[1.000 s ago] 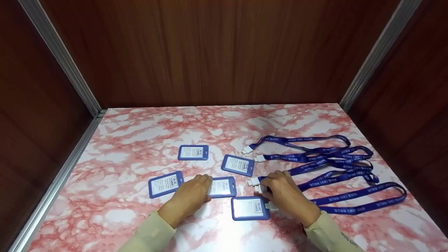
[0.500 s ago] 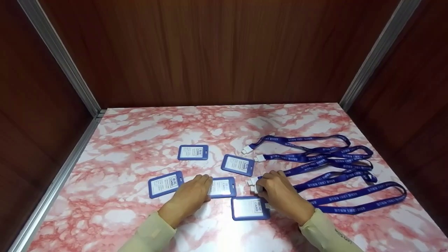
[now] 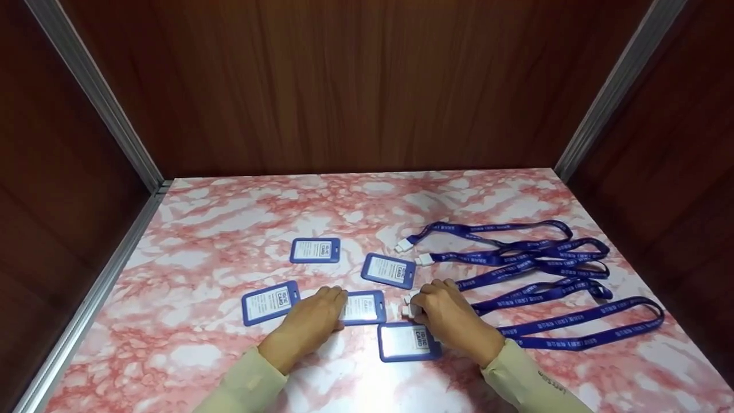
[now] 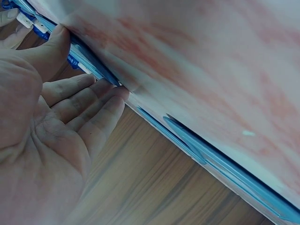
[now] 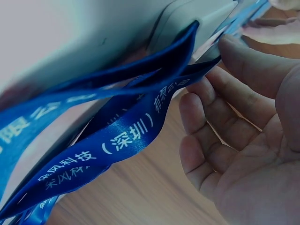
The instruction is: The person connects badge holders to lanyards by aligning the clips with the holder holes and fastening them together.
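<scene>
Under my left hand (image 3: pixel 309 324) lies a blue-framed badge holder (image 3: pixel 364 308) with a white card. My thumb and fingertips grip its left end by the edges. My right hand (image 3: pixel 453 321) pinches the white clip (image 3: pixel 409 311) of a blue lanyard (image 3: pixel 524 298) between thumb and fingers, a short way right of that badge holder's slotted end. In the right wrist view the blue strap (image 5: pixel 140 126) with white lettering runs from the fingertips. Right below my hands is another badge holder (image 3: pixel 398 342), its slotted end next to a lanyard's clip partly hidden by my right hand.
More badge holders lie at the left (image 3: pixel 269 304), the back (image 3: pixel 315 250) and the middle (image 3: pixel 388 270). Several blue lanyards (image 3: pixel 516 228) stretch across the right side, partly overlapping. Wooden panels (image 3: pixel 355 86) enclose the red-and-white marbled table (image 3: pixel 218 229).
My right hand has moved left with the lanyard clip, closer to the badge holder under my left hand. The lanyard's strap has slid left with it. My left hand has stayed in place.
</scene>
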Demonstrator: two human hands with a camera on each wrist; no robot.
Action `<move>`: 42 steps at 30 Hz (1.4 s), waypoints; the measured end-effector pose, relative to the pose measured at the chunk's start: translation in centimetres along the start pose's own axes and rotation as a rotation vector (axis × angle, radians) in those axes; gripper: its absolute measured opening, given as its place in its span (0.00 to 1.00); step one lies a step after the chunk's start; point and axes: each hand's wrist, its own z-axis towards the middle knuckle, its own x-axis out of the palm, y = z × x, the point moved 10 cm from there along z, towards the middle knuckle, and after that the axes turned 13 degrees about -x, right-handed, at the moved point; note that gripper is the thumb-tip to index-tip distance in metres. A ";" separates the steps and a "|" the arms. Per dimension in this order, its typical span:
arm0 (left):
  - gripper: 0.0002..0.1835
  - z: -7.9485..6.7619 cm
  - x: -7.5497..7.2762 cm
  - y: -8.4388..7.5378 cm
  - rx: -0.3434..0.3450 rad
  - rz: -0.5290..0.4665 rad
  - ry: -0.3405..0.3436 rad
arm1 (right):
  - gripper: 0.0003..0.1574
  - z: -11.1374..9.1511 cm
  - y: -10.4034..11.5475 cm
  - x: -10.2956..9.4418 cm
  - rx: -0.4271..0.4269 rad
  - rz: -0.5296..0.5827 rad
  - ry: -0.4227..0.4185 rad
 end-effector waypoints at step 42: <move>0.30 0.1 0.0 -0.1 0.009 -0.009 0.024 | 0.05 2.0 1.3 0.8 -0.047 -0.115 0.000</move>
